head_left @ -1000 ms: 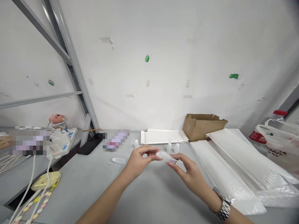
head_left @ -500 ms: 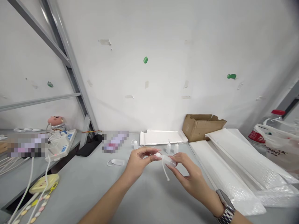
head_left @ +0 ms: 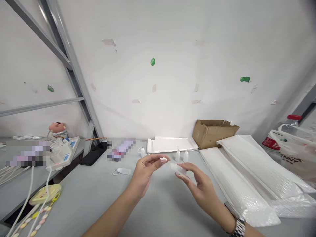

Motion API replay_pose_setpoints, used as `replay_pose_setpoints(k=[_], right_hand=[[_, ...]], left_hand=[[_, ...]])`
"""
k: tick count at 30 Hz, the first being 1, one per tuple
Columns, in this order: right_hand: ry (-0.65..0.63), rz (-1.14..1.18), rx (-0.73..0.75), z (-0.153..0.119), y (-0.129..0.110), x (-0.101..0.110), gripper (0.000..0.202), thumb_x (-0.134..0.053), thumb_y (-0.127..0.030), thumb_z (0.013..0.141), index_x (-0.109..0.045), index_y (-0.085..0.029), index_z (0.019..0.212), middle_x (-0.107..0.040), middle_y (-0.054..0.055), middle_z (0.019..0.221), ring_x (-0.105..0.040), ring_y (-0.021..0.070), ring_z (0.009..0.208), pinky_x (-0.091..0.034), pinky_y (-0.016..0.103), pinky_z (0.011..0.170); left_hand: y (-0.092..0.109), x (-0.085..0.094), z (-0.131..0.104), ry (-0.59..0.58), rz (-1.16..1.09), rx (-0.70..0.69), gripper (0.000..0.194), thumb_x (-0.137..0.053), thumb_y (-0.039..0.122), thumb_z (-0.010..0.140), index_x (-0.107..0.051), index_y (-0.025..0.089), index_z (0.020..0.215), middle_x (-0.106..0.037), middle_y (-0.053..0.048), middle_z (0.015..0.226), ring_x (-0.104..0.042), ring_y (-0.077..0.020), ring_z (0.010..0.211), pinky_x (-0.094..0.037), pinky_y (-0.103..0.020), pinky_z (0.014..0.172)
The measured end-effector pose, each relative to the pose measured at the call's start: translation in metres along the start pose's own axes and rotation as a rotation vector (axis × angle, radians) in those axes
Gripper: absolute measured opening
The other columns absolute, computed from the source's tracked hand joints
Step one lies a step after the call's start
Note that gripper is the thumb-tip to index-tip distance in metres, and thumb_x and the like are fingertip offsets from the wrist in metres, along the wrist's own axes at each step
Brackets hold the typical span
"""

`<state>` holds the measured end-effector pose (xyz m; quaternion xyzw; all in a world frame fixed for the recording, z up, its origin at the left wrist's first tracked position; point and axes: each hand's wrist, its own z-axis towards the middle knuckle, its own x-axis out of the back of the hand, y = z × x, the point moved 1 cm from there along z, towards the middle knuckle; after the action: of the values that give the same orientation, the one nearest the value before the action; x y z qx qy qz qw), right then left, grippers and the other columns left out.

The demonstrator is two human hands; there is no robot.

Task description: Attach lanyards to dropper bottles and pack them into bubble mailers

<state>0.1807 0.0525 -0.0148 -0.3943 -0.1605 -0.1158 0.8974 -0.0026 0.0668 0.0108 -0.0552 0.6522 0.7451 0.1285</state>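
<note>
Between the thumb and fingers of my right hand (head_left: 197, 179) is a small translucent white squeeze bottle (head_left: 178, 169), tilted and slightly blurred. My left hand (head_left: 148, 169) pinches a small white cap (head_left: 163, 159), held apart from the bottle, just to its left. Beyond my hands, two small white bottles stand upright, one (head_left: 177, 156) beside the other (head_left: 186, 156). A third bottle (head_left: 142, 152) with a looped strap stands behind my left hand. On the table, left of that hand, lies another bottle (head_left: 123, 171) with its strap looped.
A white shallow tray (head_left: 172, 144) and a brown cardboard box (head_left: 214, 135) sit against the wall. Bubble-wrap mailers (head_left: 237, 187) cover the right side. At left are a dark phone-like slab (head_left: 93, 158), a power strip (head_left: 66, 154) with cables, and a yellow case (head_left: 45, 194).
The cap in my left hand has come away from the bottle, leaving a gap between my hands. The thin strap that hung below the bottle no longer shows.
</note>
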Motion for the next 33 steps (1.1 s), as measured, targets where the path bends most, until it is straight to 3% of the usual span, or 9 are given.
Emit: replay_pose_setpoints(k=[3,7,12,17,27,33], right_hand=[[-0.083,0.260,-0.235,0.004,-0.001,0.001,0.016,-0.052,-0.033,0.084,-0.060,-0.023,0.095,-0.066,0.005,0.091,-0.063,0.0197,0.084,-0.052,0.034,0.075],[-0.140,0.443,-0.305,0.007,-0.004,0.003,0.017,-0.053,-0.034,0.084,-0.060,-0.023,0.095,-0.067,0.004,0.089,-0.063,0.0180,0.086,-0.051,0.035,0.079],[-0.142,0.447,-0.312,0.008,-0.006,0.003,0.016,-0.054,-0.034,0.083,-0.060,-0.024,0.093,-0.067,0.004,0.089,-0.062,0.0178,0.086,-0.051,0.035,0.080],[-0.121,0.307,-0.342,0.008,-0.006,0.002,0.018,-0.058,-0.038,0.079,-0.062,-0.023,0.088,-0.068,0.004,0.086,-0.063,0.0203,0.084,-0.051,0.037,0.079],[-0.118,0.104,-0.266,0.002,-0.009,-0.003,0.014,-0.060,-0.035,0.078,-0.061,-0.023,0.085,-0.066,0.002,0.083,-0.061,0.0195,0.081,-0.050,0.031,0.072],[-0.041,-0.028,-0.032,-0.003,-0.006,-0.006,0.010,-0.056,-0.025,0.082,-0.056,-0.023,0.092,-0.061,0.004,0.081,-0.057,0.0189,0.078,-0.047,0.032,0.071]], left_hand=[[0.003,0.001,0.000,0.031,-0.054,-0.046,0.015,-0.069,0.029,0.068,-0.069,0.021,0.080,-0.069,-0.004,0.091,-0.060,-0.0211,0.095,-0.041,-0.035,0.090],[0.002,0.001,-0.002,0.067,0.001,-0.093,0.017,-0.069,0.027,0.069,-0.069,0.022,0.085,-0.068,-0.004,0.098,-0.059,-0.0196,0.097,-0.044,-0.031,0.087],[0.000,0.000,-0.005,0.082,0.076,-0.164,0.014,-0.069,0.027,0.068,-0.070,0.024,0.082,-0.068,-0.003,0.097,-0.058,-0.0188,0.096,-0.046,-0.029,0.083],[0.004,-0.002,-0.007,0.031,0.013,-0.085,0.011,-0.067,0.028,0.070,-0.070,0.023,0.079,-0.069,-0.003,0.092,-0.058,-0.0197,0.095,-0.044,-0.031,0.085],[-0.002,-0.008,-0.010,-0.034,-0.002,0.006,0.011,-0.070,0.029,0.067,-0.070,0.022,0.075,-0.071,-0.002,0.088,-0.060,-0.0208,0.093,-0.044,-0.032,0.085],[-0.005,-0.010,-0.010,-0.013,0.046,0.037,0.013,-0.070,0.031,0.066,-0.072,0.021,0.076,-0.071,-0.004,0.091,-0.059,-0.0225,0.098,-0.044,-0.032,0.087]])
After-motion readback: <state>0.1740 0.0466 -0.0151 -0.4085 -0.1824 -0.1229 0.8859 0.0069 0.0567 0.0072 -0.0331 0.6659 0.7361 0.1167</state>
